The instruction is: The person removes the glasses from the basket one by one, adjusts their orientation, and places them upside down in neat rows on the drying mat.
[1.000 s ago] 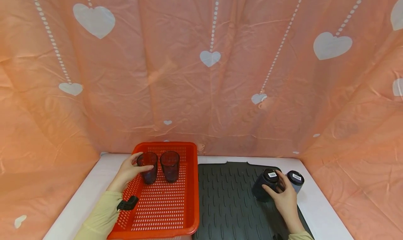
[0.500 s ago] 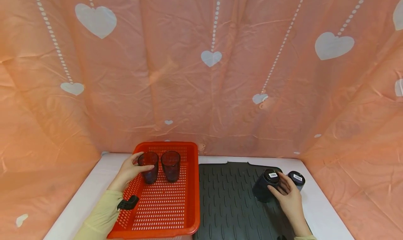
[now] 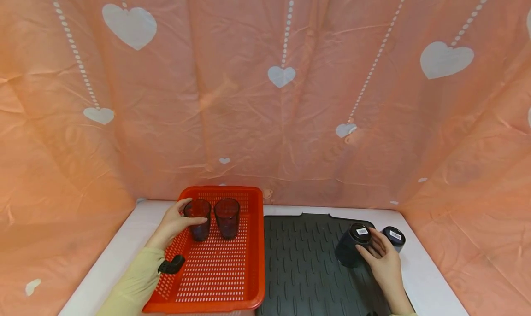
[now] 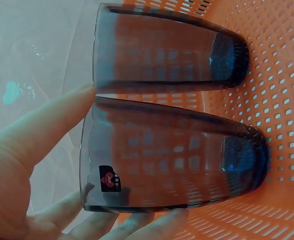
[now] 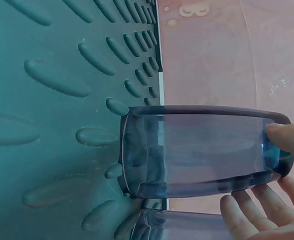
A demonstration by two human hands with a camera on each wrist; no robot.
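In the orange-red basket, my left hand (image 3: 174, 221) grips a dark tinted glass tumbler (image 4: 162, 155) near its rim, thumb on one side and fingers along the other. That tumbler stands mouth up and bears a small black label with a red mark. A second matching tumbler (image 3: 227, 219) stands just to its right. Over on the black ribbed mat, my right hand (image 3: 383, 260) holds an upside-down tumbler (image 5: 202, 152) around its base, its rim down at the mat. Close behind the fingers stands another upturned tumbler (image 3: 394, 237), its base showing a white barcode sticker.
The perforated basket (image 3: 258, 260) sits directly left of the ribbed mat (image 3: 303, 260). Both lie on a white tabletop (image 3: 431, 270). An orange sheet (image 3: 249, 113) with white hearts encloses the back and sides.
The right thumb and hand have shifted slightly right around the upturned tumbler's base. The left hand keeps its hold. The whole head view has drifted a little.
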